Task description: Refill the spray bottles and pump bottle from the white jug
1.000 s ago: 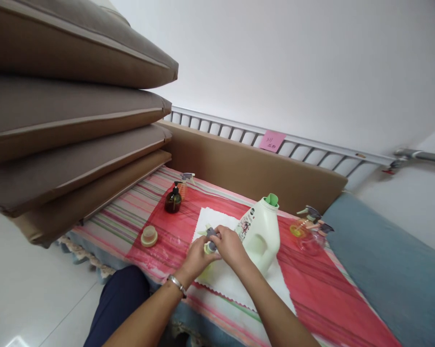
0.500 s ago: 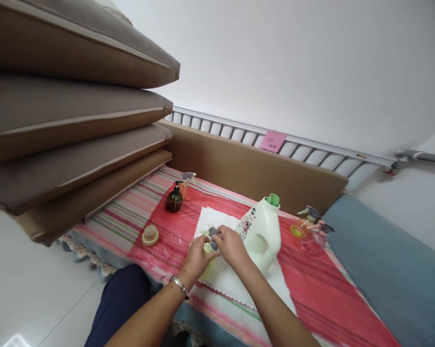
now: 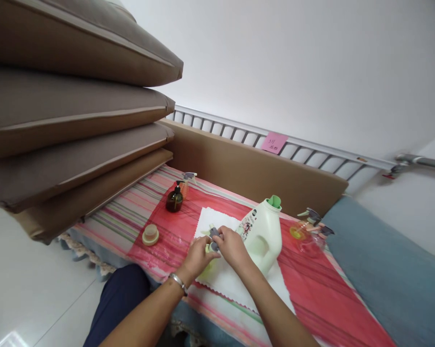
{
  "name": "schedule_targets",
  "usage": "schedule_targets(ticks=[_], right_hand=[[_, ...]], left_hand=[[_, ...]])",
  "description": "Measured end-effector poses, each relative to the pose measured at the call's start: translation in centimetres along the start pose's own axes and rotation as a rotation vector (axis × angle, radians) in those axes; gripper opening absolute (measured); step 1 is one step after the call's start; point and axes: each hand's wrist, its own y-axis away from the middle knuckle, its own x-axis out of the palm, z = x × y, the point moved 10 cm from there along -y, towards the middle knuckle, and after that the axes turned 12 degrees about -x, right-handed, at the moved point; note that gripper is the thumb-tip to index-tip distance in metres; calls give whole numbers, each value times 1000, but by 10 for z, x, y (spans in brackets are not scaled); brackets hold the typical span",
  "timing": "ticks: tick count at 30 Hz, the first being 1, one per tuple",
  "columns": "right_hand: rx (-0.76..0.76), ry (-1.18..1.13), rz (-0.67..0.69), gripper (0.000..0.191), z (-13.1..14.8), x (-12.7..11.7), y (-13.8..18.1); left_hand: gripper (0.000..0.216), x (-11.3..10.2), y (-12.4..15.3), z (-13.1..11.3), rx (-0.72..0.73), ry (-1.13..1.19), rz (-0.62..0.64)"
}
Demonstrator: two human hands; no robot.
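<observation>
A spray bottle with a yellow-green body stands on the white cloth, mostly covered by my hands. My left hand is closed round its neck from the left. My right hand grips the grey spray head on top, fingers wrapped about it. Just right of my hands stands a large pale green jug with a handle, a printed label and a green spout at its open mouth. Whether the spray head is screwed fully down I cannot tell.
A cream cap, a dark brown pump bottle and an orange spray bottle stand left on red plastic sheeting. Yellow and pink spray bottles stand right. Stacked brown cushions rise at the left; a brown board stands behind.
The camera view has shifted slightly. Both hands stay on the spray bottle, with only a small shift of the fingers and the spray head.
</observation>
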Motion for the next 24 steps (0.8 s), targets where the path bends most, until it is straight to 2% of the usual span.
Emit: schedule_targets(ticks=[3,5,8,11,15,17,20,24], right_hand=[[1,-6,-4,17,0,0,-1],[-2,-11,-8,16,1,-1,-1],[0,-21,-15,15,4,-2,-1],[8,-30,-18,15,3,-3,0],[17,-37,-16,16,-2,-3,0],[17,-41,-16,16,-2,-3,0],[13,-39,-20,15,0,-2,0],[8,-23,-16,17,2,-1,0]], left_hand=[[27,4,-5,-4,37,35,131],[31,5,-6,-5,46,51,160],[40,3,-4,1,4,66,69],[33,2,-3,9,-38,91,2],[21,4,-5,7,-11,124,104],[25,3,-6,5,6,125,131],[37,1,-5,5,0,109,81],[36,4,-5,5,-10,102,50]])
